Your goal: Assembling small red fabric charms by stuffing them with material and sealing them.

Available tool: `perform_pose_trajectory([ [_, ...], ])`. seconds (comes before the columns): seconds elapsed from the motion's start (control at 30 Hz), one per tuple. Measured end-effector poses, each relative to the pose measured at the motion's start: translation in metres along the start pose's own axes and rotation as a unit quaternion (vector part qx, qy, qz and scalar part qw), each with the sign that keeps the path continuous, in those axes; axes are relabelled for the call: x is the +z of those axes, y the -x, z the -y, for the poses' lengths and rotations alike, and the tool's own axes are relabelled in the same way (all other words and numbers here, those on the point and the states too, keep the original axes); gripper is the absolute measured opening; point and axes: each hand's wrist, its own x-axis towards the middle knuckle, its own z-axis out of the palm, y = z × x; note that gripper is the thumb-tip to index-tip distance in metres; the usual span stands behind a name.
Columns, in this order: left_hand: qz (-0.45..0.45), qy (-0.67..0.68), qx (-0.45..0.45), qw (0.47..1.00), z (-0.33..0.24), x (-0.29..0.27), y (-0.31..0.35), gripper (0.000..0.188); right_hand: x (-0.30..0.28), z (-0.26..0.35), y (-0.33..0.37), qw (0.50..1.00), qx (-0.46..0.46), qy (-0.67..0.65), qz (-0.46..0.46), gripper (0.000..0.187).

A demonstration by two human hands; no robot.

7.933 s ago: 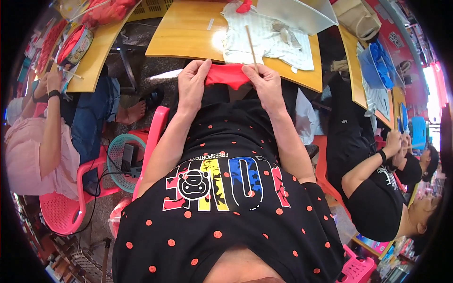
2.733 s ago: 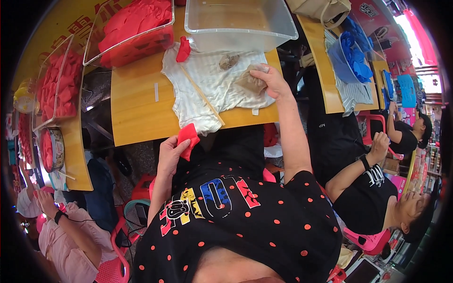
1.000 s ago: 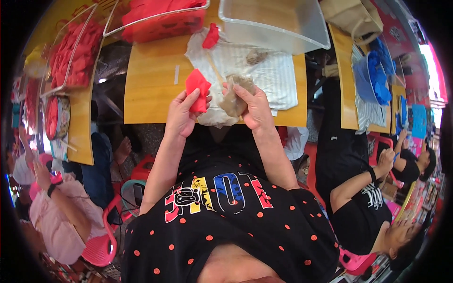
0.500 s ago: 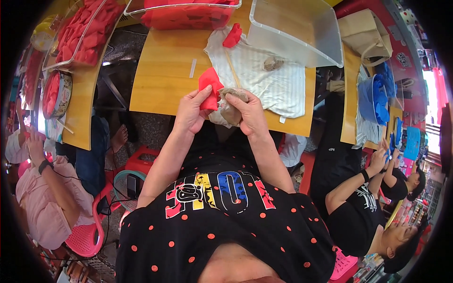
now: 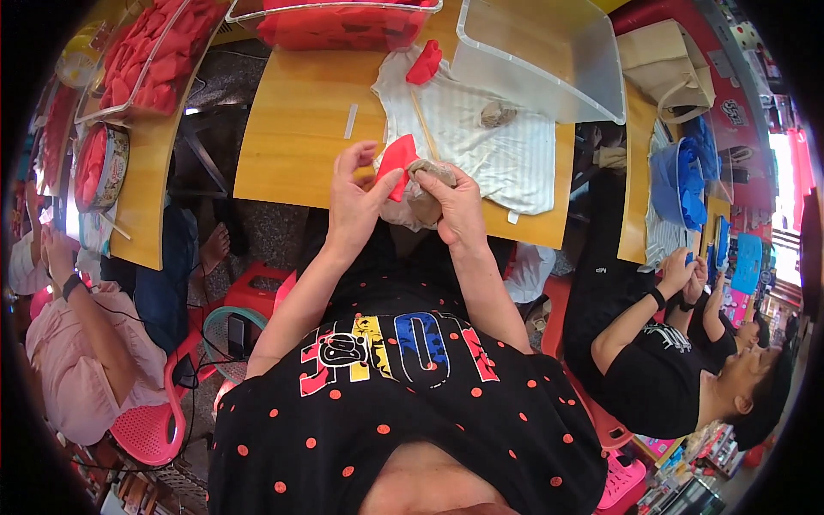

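A small red fabric piece point(image 5: 397, 157) stands up between my two hands, above the table's front edge. My right hand point(image 5: 459, 202) pinches a crumpled grey-brown rag point(image 5: 435, 171) against the red piece's right side. At its left, my left hand point(image 5: 354, 206) has its fingers apart, and the thumb touches the red piece's lower edge. Beyond my hands, a thin wooden stick point(image 5: 423, 124) lies on a white striped cloth point(image 5: 524, 159). Another red piece point(image 5: 425, 63) and a grey-brown lump point(image 5: 497, 113) also rest on that cloth.
An open clear plastic bin point(image 5: 536, 64) stands at the back right of the yellow table point(image 5: 287, 129). A bin of red pieces point(image 5: 343, 30) is behind it on the left. A small pale strip point(image 5: 350, 121) lies left of the cloth. People sit at both sides.
My left hand's fingers have loosened from the red piece and spread apart. The red piece has shifted slightly right, while my right hand keeps its grip on the rag.
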Motion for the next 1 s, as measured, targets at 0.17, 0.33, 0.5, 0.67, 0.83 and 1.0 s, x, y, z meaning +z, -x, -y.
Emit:
perform_pose_trajectory([
  [0.17, 0.079, -0.088, 0.026, 0.993, 0.001, -0.004, -0.002, 0.019, 0.002, 0.001, 0.001, 1.0, 0.004, 0.011, -0.005, 0.016],
  [0.33, 0.118, -0.048, -0.051, 0.991, -0.002, -0.003, -0.004, 0.016, 0.0, 0.001, 0.001, 1.0, -0.008, 0.006, -0.005, 0.019],
  [0.5, 0.113, -0.068, -0.023, 0.991, 0.006, -0.004, -0.008, 0.015, -0.002, -0.001, 0.001, 0.997, -0.047, 0.063, -0.01, 0.019],
  [0.67, 0.091, -0.057, 0.017, 0.994, 0.005, 0.006, -0.002, 0.013, 0.002, 0.0, 0.005, 0.977, -0.094, 0.187, -0.038, 0.016],
  [0.83, 0.203, -0.136, 0.018, 0.97, -0.009, 0.005, 0.0, 0.013, -0.003, -0.002, 0.005, 0.983, -0.1, 0.139, -0.058, 0.014],
  [1.0, 0.166, -0.03, -0.025, 0.985, 0.01, 0.008, -0.004, 0.01, -0.005, 0.0, 0.0, 0.992, -0.081, 0.088, -0.038, 0.012],
])
